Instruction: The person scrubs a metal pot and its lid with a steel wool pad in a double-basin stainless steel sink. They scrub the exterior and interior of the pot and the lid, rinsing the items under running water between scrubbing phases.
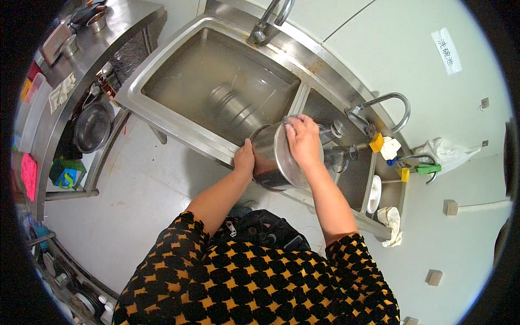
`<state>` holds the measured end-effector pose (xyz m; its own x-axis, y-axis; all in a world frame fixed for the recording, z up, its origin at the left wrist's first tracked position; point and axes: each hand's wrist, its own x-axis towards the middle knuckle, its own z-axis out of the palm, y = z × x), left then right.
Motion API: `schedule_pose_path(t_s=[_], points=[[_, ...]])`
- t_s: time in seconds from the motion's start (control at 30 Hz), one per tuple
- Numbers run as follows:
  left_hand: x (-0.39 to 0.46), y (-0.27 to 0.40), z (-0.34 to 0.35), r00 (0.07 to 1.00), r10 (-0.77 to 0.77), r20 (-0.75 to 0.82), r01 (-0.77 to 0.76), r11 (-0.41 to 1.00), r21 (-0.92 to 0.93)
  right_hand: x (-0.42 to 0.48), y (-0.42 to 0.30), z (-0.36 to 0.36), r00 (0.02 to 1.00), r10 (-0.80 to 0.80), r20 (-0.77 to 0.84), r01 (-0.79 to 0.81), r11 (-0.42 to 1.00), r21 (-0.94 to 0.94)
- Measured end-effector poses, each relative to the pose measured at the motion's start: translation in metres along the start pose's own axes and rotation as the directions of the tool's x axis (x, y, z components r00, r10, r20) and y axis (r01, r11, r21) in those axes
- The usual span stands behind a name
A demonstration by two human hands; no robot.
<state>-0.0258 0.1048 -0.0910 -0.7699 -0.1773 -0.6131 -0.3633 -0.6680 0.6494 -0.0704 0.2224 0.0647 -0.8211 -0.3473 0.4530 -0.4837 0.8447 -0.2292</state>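
Observation:
A cylindrical stainless-steel pot (266,158) is tilted on its side over the front edge of the sink, its round flat end facing right. My left hand (244,161) grips its left side near the rim. My right hand (302,142) lies over the flat end, fingertips at the upper edge; whether anything is under the palm is hidden. Behind the pot, the large sink basin (178,109) holds cloudy water with a ribbed metal vessel (237,105) under the surface. Clear cylindrical containers (340,156) stand in the smaller basin to the right.
Faucets (258,36) (400,101) rise along the back. Yellow sponges (376,142), a white cloth (390,227) and a white bowl (374,194) are at the right. A steel worktable (118,28) with a metal bowl (93,126) on its shelf stands left. A wall label (447,50) bears writing.

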Motion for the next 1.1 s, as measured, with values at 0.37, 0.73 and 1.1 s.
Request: schedule_pose_path(t_s=[0.37, 0.73, 1.1], points=[[-0.009, 0.007, 0.001, 0.999, 0.032, 0.001, -0.032, 0.998, 0.045, -0.004, -0.014, -0.005, 0.997, 0.071, 0.043, -0.068, 0.995, -0.069], [0.005, -0.004, 0.001, 1.0, 0.013, 0.015, -0.014, 0.999, 0.043, 0.007, 0.015, -0.003, 0.995, 0.096, 0.011, -0.094, 0.991, -0.092], [0.009, -0.008, -0.001, 0.999, -0.027, 0.042, 0.028, 0.999, -0.021, -0.021, 0.02, -0.014, 0.997, 0.066, 0.042, -0.064, 0.997, -0.029]])
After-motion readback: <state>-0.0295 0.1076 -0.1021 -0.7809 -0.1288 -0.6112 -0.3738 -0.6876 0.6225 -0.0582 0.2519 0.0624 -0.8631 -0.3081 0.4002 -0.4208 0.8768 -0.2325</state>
